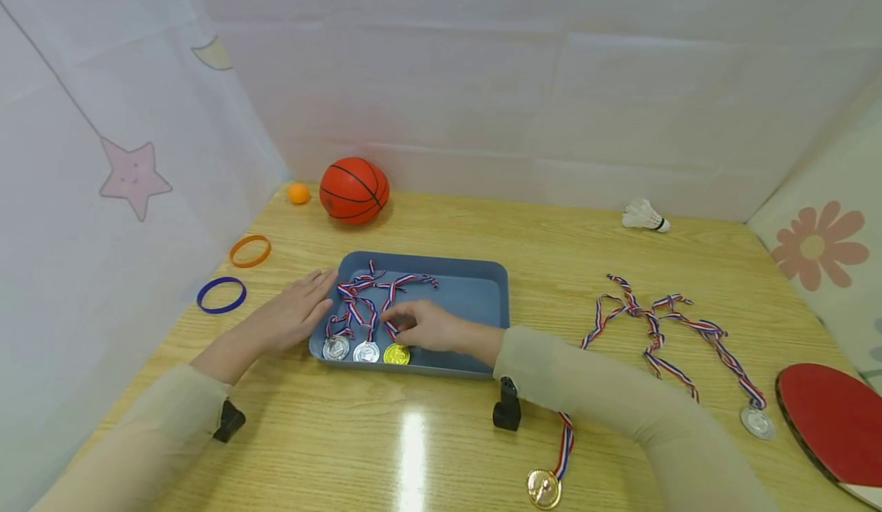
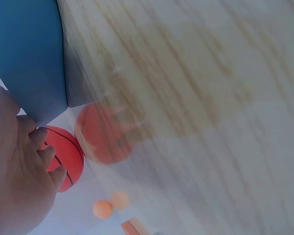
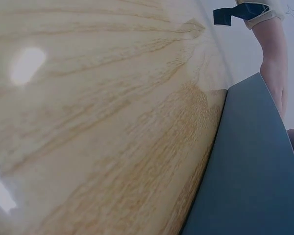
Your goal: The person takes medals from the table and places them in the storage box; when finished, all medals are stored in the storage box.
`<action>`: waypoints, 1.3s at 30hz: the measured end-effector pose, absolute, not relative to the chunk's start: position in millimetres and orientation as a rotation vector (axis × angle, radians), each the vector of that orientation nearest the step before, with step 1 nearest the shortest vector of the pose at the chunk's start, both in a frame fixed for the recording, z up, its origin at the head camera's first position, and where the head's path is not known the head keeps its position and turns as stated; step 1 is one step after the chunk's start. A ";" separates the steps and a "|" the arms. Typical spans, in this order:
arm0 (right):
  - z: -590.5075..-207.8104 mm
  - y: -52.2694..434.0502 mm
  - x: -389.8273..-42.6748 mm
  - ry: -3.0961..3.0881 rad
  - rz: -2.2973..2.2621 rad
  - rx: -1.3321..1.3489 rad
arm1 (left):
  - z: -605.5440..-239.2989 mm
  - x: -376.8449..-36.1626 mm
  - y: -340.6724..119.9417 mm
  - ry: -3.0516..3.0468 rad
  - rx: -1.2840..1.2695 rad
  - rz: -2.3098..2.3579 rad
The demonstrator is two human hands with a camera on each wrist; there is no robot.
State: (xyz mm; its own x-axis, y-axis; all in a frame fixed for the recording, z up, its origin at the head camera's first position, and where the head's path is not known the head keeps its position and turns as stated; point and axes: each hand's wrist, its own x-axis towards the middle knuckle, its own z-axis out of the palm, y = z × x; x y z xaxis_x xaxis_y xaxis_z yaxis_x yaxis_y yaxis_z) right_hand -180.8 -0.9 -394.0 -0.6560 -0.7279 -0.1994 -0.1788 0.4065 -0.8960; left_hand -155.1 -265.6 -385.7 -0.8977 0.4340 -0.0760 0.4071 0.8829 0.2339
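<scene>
My left hand [image 1: 292, 313] lies with straight fingers against the left end of the blue-grey tray [image 1: 475, 317]. Inside the tray, two silver medals, one far left [image 1: 336, 347] and one beside it [image 1: 367, 352], rest along the near wall with striped ribbons trailing behind. To their right is a gold medal [image 1: 396, 354]. Over it reaches my right hand [image 1: 434, 327], fingers bent at its red, white and blue ribbon [image 1: 406, 279]; whether they pinch the ribbon is hidden. In the left wrist view the left fingers [image 2: 56, 176] show beside the tray wall.
A basketball [image 1: 354, 190] and an orange ball [image 1: 298, 194] stand behind the tray. Orange [image 1: 250, 251] and blue [image 1: 221, 295] wristbands lie left. To the right are tangled medal ribbons [image 1: 648, 313], a silver medal [image 1: 757, 422], a gold medal [image 1: 544, 489], a shuttlecock [image 1: 644, 215] and a red paddle [image 1: 834, 420].
</scene>
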 end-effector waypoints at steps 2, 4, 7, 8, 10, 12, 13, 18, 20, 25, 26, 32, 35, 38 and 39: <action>-394.0 -1.2 -180.7 2.094 -1.210 -0.775 | -385.6 -155.5 -265.2 2.923 0.656 0.322; -394.0 -1.3 -180.5 2.102 -1.197 -0.776 | -385.4 -155.8 -264.9 2.921 0.656 0.324; -394.2 -1.4 -180.7 2.101 -1.195 -0.779 | -385.0 -156.1 -264.5 2.919 0.657 0.320; -394.1 -1.5 -180.7 2.101 -1.194 -0.780 | -384.8 -156.0 -264.5 2.919 0.658 0.319; -394.6 -1.4 -181.2 2.103 -1.192 -0.790 | -384.7 -156.1 -264.5 2.921 0.660 0.317; -394.1 -1.2 -181.2 2.106 -1.185 -0.801 | -384.7 -156.1 -264.5 2.921 0.659 0.320; -394.0 -1.0 -181.4 2.108 -1.181 -0.808 | -384.6 -156.1 -264.5 2.921 0.658 0.321; -392.5 0.8 -181.3 2.102 -1.172 -0.835 | -384.0 -155.9 -264.1 2.921 0.655 0.328; -392.1 1.7 -181.2 2.102 -1.167 -0.840 | -383.6 -155.7 -263.8 2.920 0.656 0.326; -391.2 4.0 -180.6 2.096 -1.164 -0.837 | -382.9 -155.3 -263.1 2.918 0.657 0.323; -391.5 4.6 -180.7 2.091 -1.172 -0.835 | -382.8 -155.3 -263.0 2.918 0.657 0.325; -387.4 13.0 -182.6 2.069 -1.220 -0.823 | -383.6 -155.5 -263.3 2.919 0.651 0.327; -376.3 24.7 -184.1 2.088 -1.220 -0.878 | -385.8 -156.1 -264.5 2.922 0.652 0.326; -359.0 41.8 -183.2 2.122 -1.231 -0.928 | -387.7 -156.5 -266.1 2.925 0.658 0.328; -353.6 48.3 -183.2 2.135 -1.238 -0.958 | -388.0 -156.3 -266.5 2.925 0.657 0.327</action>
State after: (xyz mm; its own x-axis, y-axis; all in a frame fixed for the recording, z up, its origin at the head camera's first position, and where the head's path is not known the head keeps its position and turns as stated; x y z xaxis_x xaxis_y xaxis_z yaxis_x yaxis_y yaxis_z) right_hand -183.2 48.3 -353.6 -0.6343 -0.7704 -0.0644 -0.3266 0.3426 -0.8809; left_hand -156.3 -266.5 -388.0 -0.8974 0.4348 -0.0744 0.4076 0.8818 0.2371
